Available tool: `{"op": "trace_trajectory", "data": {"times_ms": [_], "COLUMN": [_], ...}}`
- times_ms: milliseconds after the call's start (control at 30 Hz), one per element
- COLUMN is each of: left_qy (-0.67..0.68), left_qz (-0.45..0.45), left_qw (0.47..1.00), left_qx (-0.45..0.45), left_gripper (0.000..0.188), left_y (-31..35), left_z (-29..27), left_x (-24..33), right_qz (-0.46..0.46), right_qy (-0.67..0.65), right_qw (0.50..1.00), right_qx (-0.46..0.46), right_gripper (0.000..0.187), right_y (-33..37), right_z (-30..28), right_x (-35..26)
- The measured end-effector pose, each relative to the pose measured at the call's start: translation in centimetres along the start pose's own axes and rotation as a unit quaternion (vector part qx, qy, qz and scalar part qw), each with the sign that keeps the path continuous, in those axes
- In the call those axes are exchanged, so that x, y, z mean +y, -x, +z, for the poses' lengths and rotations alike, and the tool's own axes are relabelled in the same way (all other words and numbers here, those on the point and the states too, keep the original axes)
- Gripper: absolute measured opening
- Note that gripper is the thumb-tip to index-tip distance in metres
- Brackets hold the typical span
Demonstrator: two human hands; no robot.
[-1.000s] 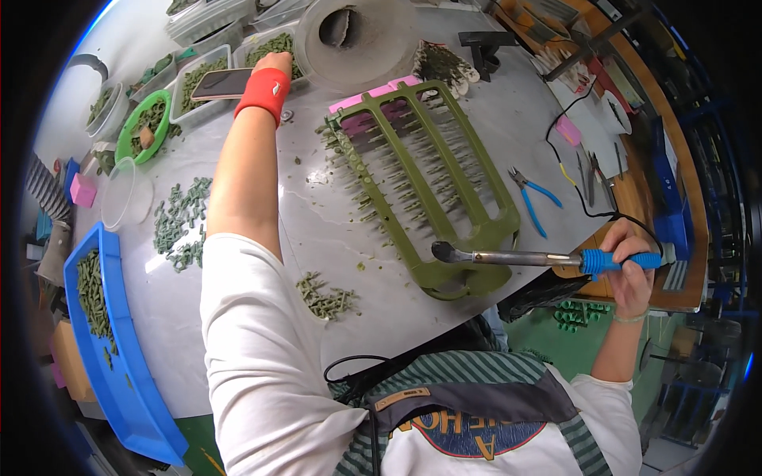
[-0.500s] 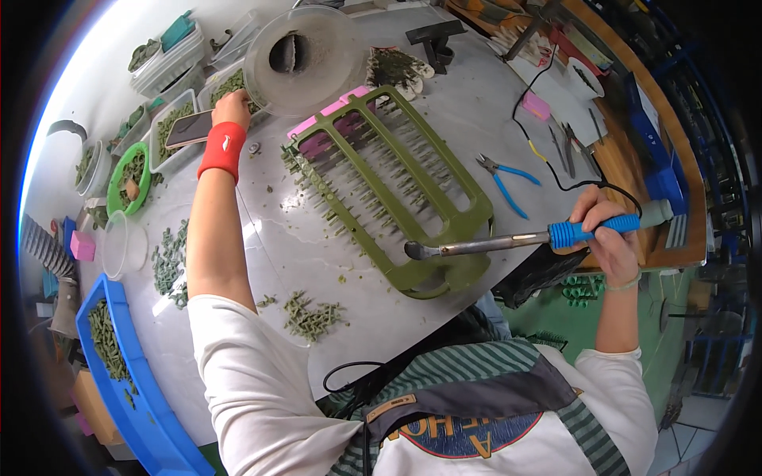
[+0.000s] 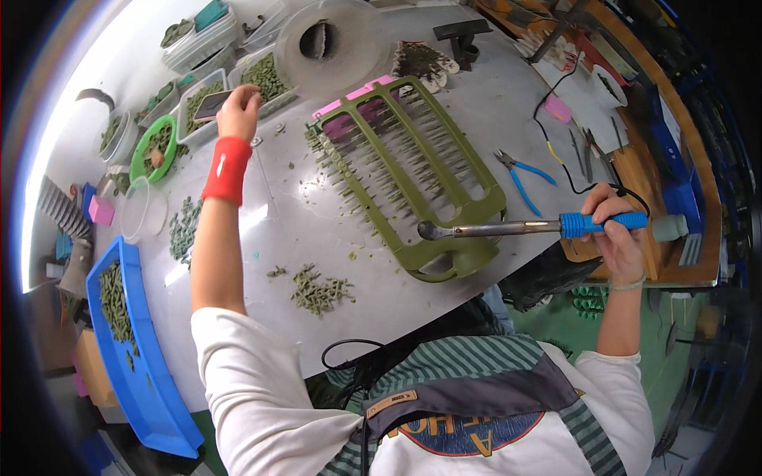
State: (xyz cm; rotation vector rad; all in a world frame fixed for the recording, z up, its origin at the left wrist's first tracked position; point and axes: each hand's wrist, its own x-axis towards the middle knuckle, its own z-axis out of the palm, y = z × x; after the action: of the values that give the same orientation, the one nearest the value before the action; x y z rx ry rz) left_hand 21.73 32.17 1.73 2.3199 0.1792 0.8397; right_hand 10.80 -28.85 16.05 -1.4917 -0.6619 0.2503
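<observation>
My right hand (image 3: pixel 619 242) is wrapped round the blue ribbed handle of a soldering iron (image 3: pixel 508 228). Its metal shaft points left, with the rounded dark tip over the near end of an olive-green slotted plastic frame (image 3: pixel 468 255). Rows of small green pegs show through the frame's slots, and pink blocks (image 3: pixel 341 125) sit at its far end. My left hand (image 3: pixel 238 113), below a red wristband, hovers by a clear bin of small green pieces (image 3: pixel 266 77), next to a phone (image 3: pixel 211 105). Its fingers are curled together; what they hold cannot be made out.
Blue-handled cutters (image 3: pixel 524 178) lie right of the frame. A loose pile of green pieces (image 3: pixel 317 290) is nearer me. A blue tray (image 3: pixel 163 397) and green basket (image 3: pixel 152 149) stand left. A clear round cover (image 3: pixel 349 47) is behind; the iron's black cord (image 3: pixel 540 111) runs along the right.
My left hand has drawn back from the bin of green pieces toward me, its fingers now raised beside the phone. The whole view has shifted slightly; the soldering iron stays over the frame's near end.
</observation>
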Motion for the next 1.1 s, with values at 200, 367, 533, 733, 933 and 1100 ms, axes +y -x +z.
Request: {"op": "trace_trajectory", "data": {"times_ms": [200, 367, 533, 733, 933, 1100], "left_qy": [0.155, 0.184, -0.009, -0.007, -0.102, -0.086], "left_qz": [-0.123, -0.187, 0.002, -0.028, 0.108, 0.078], "left_qw": [0.964, 0.935, 0.992, 0.991, 0.983, 0.983], "left_qx": [-0.176, -0.239, -0.129, -0.132, -0.111, -0.141], "left_gripper": [0.012, 0.013, 0.015, 0.011, 0.016, 0.019], "left_y": [14.5, 23.0, 25.5, 26.2, 26.5, 26.1], "left_z": [-5.1, -4.6, -4.3, -4.3, -4.1, -4.6], "left_x": [9.4, 15.0, 15.2, 15.0, 16.2, 16.9], "right_qz": [0.002, 0.004, -0.002, -0.017, -0.022, -0.018], "right_qy": [-0.006, -0.010, 0.017, 0.049, 0.050, 0.039], "right_qw": [1.000, 1.000, 0.999, 0.997, 0.996, 0.997], "right_qx": [-0.010, -0.018, -0.044, -0.051, -0.063, -0.057], "right_gripper": [0.020, 0.018, 0.018, 0.018, 0.018, 0.019], "right_y": [0.3, -0.7, -1.3, -1.6, -1.9, -1.7], "right_z": [-1.1, -0.7, -0.4, -0.4, -0.1, -0.3], "right_x": [0.8, 1.3, 0.7, 0.0, -0.1, 0.0]}}
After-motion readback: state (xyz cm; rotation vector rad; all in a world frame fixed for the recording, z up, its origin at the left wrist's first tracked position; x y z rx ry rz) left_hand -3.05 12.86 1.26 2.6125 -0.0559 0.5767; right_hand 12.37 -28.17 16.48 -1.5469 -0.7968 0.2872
